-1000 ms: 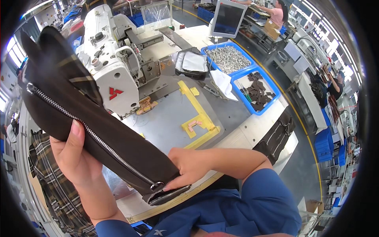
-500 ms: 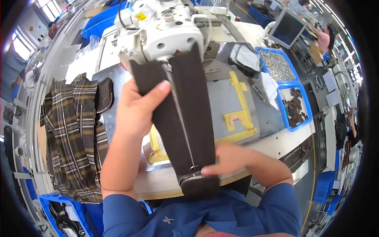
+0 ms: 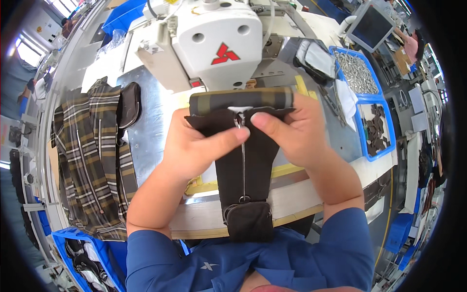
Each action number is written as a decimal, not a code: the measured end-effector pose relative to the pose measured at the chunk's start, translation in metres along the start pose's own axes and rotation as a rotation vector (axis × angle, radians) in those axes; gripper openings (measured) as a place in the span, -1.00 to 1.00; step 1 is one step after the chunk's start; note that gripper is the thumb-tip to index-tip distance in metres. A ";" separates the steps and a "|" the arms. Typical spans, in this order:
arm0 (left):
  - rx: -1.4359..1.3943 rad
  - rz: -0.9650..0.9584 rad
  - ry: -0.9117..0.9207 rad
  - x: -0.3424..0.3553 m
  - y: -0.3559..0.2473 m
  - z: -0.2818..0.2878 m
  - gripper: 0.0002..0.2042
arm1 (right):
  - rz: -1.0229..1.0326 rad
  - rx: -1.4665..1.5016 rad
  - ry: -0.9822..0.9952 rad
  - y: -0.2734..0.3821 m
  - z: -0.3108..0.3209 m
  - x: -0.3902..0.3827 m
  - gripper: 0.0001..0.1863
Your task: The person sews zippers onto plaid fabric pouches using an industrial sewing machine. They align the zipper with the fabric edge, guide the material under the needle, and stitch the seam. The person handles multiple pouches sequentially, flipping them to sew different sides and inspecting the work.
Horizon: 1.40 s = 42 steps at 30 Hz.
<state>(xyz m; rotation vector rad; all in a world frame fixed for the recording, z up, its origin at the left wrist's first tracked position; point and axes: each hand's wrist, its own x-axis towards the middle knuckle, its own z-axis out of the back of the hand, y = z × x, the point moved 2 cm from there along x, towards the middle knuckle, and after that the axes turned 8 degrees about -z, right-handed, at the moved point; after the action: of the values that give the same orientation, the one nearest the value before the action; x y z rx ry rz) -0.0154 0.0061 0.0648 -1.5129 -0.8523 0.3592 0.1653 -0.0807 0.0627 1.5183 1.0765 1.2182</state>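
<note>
A dark brown fabric piece [image 3: 257, 170] with a long silver zipper [image 3: 243, 160] hangs toward me over the table edge, a small zipped pouch [image 3: 248, 224] at its lower end. Its top shows a band of olive plaid [image 3: 262, 98] and a small white bit at the zipper's top. My left hand [image 3: 197, 143] grips the top left, thumb across the zipper by its slider. My right hand [image 3: 294, 131] is closed on the top right, thumb pressed just right of the zipper. Both hands' fingers are partly hidden behind the fabric. The white sewing machine [image 3: 219, 46] stands just beyond.
Stacked plaid pieces [image 3: 82, 170] lie left, above a blue bin [image 3: 63, 239]. At right sit blue trays of metal rings [image 3: 354, 73] and dark pieces [image 3: 374, 131], near pliers [image 3: 331, 104] and a monitor [image 3: 369, 27]. A co-worker [image 3: 411, 46] is at back right.
The fabric piece has swung upright and its top has folded to show plaid. My right hand has moved up from the lower end to grip the top beside my left.
</note>
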 end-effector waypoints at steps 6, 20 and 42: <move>0.048 0.034 0.128 -0.002 0.010 -0.007 -0.62 | 0.016 0.098 0.029 0.016 0.019 0.000 -0.73; 0.614 -0.570 0.339 -0.019 0.028 -0.013 -0.62 | -0.306 -0.044 0.083 0.039 0.023 -0.019 -0.54; 1.283 -1.215 0.190 -0.040 -0.006 -0.019 -0.62 | -0.361 -0.269 0.128 0.018 0.018 -0.018 -0.60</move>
<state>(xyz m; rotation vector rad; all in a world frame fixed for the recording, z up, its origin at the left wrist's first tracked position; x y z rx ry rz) -0.0313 -0.0359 0.0631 0.2538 -0.9274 -0.1721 0.1826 -0.1043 0.0743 1.0028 1.1590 1.1609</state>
